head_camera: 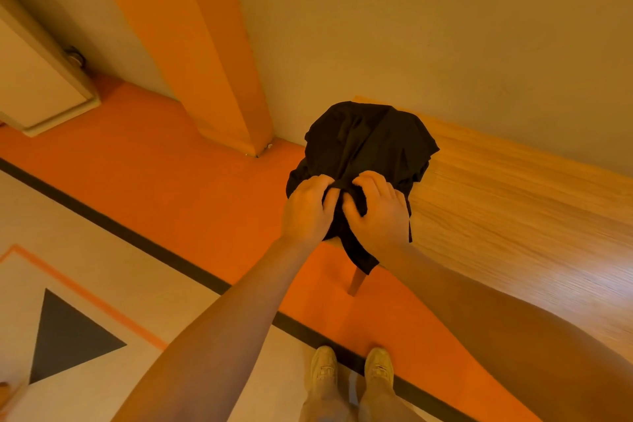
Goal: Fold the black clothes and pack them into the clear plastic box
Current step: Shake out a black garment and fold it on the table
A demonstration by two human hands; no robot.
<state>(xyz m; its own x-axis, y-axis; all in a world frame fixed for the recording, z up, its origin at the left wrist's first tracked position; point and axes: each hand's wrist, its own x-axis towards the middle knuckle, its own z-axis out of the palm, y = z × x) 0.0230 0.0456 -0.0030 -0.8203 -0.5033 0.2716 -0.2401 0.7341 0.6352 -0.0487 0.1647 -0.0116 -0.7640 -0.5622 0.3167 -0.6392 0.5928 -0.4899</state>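
We are gripping a bunched black garment (pixel 366 147) with both hands, our left hand (pixel 306 209) and right hand (pixel 378 212) side by side, fingers curled tight into the cloth at the corner of the wooden surface (pixel 513 202). We are only starting the fold, we think, so next we are needing to spread it flat. We are not seeing the clear box anywhere.
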